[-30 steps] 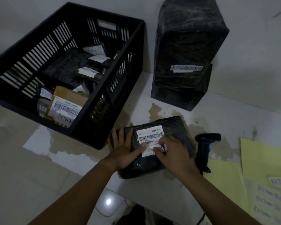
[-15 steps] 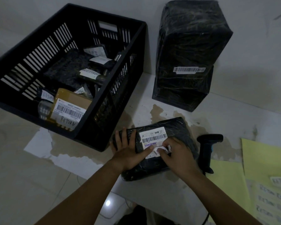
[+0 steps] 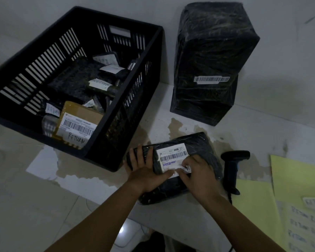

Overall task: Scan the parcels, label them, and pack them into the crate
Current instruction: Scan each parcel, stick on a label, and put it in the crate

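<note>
left hand (image 3: 145, 172): laid flat on the left part of the parcel, fingers straight and slightly spread, thumb stretched towards the sticker.
right hand (image 3: 198, 177): fingers bent, tips set down on the sticker; whether it is pinched or only pressed cannot be told.
sticker (image 3: 184, 168): small white strip, placed along the lower edge of the shipping label, partly covered by the right fingers; handwriting on it is not readable.
shipping label (image 3: 172, 155): white, barcode facing up, stuck on the parcel top.
parcel (image 3: 205, 151): black, plastic-wrapped, lying flat on the table near the front edge, just right of the crate, outside it.
barcode scanner (image 3: 232, 167): black, handheld, laid on the table just right of the parcel, not touched.
crate (image 3: 105, 142): black, slotted walls, set on the table left of the parcel.
crate contents: a brown carton (image 3: 81, 114) with a barcode label marked "RETURN" at the near side; several dark wrapped parcels with white labels behind it.
tall wrapped parcels (image 3: 213, 42): two black ones stacked against the wall behind the scanner, a barcode strip on the upper one.
yellow sheets (image 3: 298, 176): at the far right, handwritten "RETURN" stickers carried on them.
table (image 3: 44, 190): pale, surface peeled in patches.
</note>
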{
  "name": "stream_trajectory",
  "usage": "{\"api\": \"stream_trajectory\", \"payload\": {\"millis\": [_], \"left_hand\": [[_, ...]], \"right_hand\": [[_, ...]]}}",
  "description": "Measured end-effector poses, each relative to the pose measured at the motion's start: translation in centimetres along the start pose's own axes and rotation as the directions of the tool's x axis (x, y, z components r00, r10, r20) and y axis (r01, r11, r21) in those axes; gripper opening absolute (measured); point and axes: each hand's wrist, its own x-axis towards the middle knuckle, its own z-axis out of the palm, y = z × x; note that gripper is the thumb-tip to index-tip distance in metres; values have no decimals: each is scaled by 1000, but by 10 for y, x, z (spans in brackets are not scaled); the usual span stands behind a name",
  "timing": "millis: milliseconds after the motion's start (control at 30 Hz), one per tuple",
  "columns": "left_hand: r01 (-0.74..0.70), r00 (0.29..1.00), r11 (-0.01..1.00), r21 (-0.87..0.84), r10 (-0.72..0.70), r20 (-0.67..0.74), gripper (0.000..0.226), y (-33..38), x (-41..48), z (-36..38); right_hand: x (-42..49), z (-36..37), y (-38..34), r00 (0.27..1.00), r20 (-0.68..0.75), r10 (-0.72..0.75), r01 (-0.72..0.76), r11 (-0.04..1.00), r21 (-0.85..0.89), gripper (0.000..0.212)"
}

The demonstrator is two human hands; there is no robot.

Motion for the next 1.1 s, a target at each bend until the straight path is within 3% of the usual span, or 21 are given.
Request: {"api": "stream_trajectory", "payload": {"millis": [200,267,400,533,667,833,967,1100], "left_hand": [[-16,1000,999,39,16,-2,116,-4,4,2],[-22,1000,999,44,22,-4,117,-5,5,2],[-29,999,999,29,30,-21,117,-3,4,2],[-5,999,1000,31,6,-51,127,0,-1,6],[-26,997,999,43,29,-71,120,0,0,10],[-19,995,999,-29,16,-97,101,0,-1,10],[-14,984,1000,-25,10,-177,115,4,-5,18],[-20,969,999,36,28,-246,110,4,-3,21]], "right_hand": [[7,-5,6,999,48,26,-31,993,112,22],[8,-9,6,997,26,70,-73,988,136,43],[11,-12,12,989,-114,94,-105,990,-90,82],[8,-4,18,979,18,202,-199,975,-101,99],[3,4,20,966,29,255,-241,940,-240,95],[4,6,19,970,-13,242,-238,941,-239,78],[1,3,23,967,45,249,-234,948,-214,90],[2,0,24,969,63,237,-217,948,-232,96]]}}
